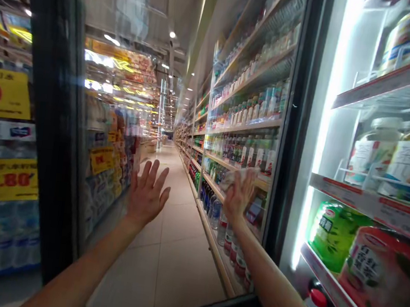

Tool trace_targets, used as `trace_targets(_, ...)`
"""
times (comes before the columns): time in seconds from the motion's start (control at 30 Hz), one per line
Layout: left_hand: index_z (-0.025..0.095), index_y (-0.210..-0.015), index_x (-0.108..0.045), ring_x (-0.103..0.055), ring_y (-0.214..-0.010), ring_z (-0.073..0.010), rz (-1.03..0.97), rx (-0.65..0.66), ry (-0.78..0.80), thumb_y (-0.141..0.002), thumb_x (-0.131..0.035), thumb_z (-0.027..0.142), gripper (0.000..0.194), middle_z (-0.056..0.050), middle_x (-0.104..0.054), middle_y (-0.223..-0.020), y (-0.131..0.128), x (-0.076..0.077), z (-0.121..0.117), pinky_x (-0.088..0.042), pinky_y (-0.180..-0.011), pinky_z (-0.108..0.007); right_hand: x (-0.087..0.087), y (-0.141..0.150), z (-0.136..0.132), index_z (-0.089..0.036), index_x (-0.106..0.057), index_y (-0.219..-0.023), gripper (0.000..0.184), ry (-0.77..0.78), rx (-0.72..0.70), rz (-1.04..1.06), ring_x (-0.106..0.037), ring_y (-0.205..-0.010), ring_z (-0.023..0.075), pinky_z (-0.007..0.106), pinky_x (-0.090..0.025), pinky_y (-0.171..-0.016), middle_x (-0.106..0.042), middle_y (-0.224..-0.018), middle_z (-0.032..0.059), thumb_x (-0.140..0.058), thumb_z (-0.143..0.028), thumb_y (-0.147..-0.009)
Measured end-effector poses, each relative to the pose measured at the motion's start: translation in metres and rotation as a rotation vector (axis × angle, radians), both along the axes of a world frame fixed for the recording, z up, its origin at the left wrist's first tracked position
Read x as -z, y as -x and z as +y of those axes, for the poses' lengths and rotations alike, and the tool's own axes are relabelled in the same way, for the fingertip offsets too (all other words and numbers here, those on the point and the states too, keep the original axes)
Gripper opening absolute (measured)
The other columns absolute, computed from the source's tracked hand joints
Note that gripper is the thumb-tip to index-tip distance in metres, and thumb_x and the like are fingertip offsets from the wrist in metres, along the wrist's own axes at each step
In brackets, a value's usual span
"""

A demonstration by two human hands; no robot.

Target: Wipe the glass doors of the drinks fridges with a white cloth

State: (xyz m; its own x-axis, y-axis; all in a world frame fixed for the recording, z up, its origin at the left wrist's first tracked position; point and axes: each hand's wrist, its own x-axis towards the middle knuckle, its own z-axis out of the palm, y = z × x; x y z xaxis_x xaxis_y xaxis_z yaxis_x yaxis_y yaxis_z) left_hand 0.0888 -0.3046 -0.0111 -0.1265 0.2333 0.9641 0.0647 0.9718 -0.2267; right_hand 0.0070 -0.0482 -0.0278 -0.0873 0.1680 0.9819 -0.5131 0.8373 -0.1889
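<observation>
A glass cooler door with a black frame stands swung out in front of me. My left hand lies flat against the pane, fingers spread and open. My right hand presses a crumpled whitish cloth onto the glass near the door's right frame, its fingers closed around the cloth. Through the pane I see a long supermarket aisle with drink shelves along its right side.
The lit cooler at my right holds shelves of large drink bottles, green and red labelled ones lowest. Yellow price signs and stacked water packs stand at the left. The tiled aisle floor runs ahead.
</observation>
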Motion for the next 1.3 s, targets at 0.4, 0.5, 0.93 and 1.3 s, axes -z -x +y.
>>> trace_targets(0.4,0.021,-0.137,-0.032,-0.019,-0.137,-0.0263,0.009,0.018,-0.007,-0.082,-0.051,0.029,0.059,-0.01,-0.024,-0.147,0.0,0.0,0.002,-0.01,-0.112,-0.048,-0.036,0.006,-0.007,-0.024,-0.044,-0.131,0.046,0.059,0.027,0.041,-0.019,-0.137,0.0291,0.055,-0.026,-0.103,-0.029,-0.146,0.0115,-0.037,-0.024,-0.085)
trace_targets(0.5,0.021,-0.138,-0.032,-0.02,-0.136,-0.0263,0.027,-0.019,0.017,-0.082,-0.052,0.029,0.06,-0.011,-0.025,-0.146,-0.001,-0.001,0.0,-0.012,-0.111,-0.049,-0.032,-0.004,-0.019,-0.033,-0.048,-0.127,0.045,-0.501,-0.064,0.099,-0.022,-0.137,0.0236,0.048,-0.024,-0.107,-0.035,-0.143,0.0031,-0.044,-0.025,-0.083)
trace_targets(0.93,0.022,-0.137,-0.032,-0.019,-0.137,-0.0264,0.026,-0.037,0.015,-0.083,-0.051,0.033,0.059,-0.012,-0.028,-0.145,-0.009,-0.011,-0.017,-0.014,-0.11,-0.049,-0.065,-0.019,-0.052,-0.034,-0.048,-0.125,0.043,-0.684,-0.148,0.189,-0.02,-0.137,0.0222,0.048,-0.022,-0.108,-0.035,-0.144,0.0009,-0.046,-0.026,-0.083)
trace_targets(1.3,0.02,-0.138,-0.03,-0.016,-0.137,-0.027,-0.007,-0.086,-0.147,-0.086,-0.043,0.037,0.056,-0.012,-0.023,-0.147,-0.032,-0.034,-0.059,-0.013,-0.109,-0.051,-0.075,-0.038,-0.111,-0.034,-0.044,-0.129,0.049,-0.807,-0.249,0.178,-0.015,-0.139,0.0232,0.047,-0.014,-0.111,-0.033,-0.145,0.0009,-0.052,-0.029,-0.081)
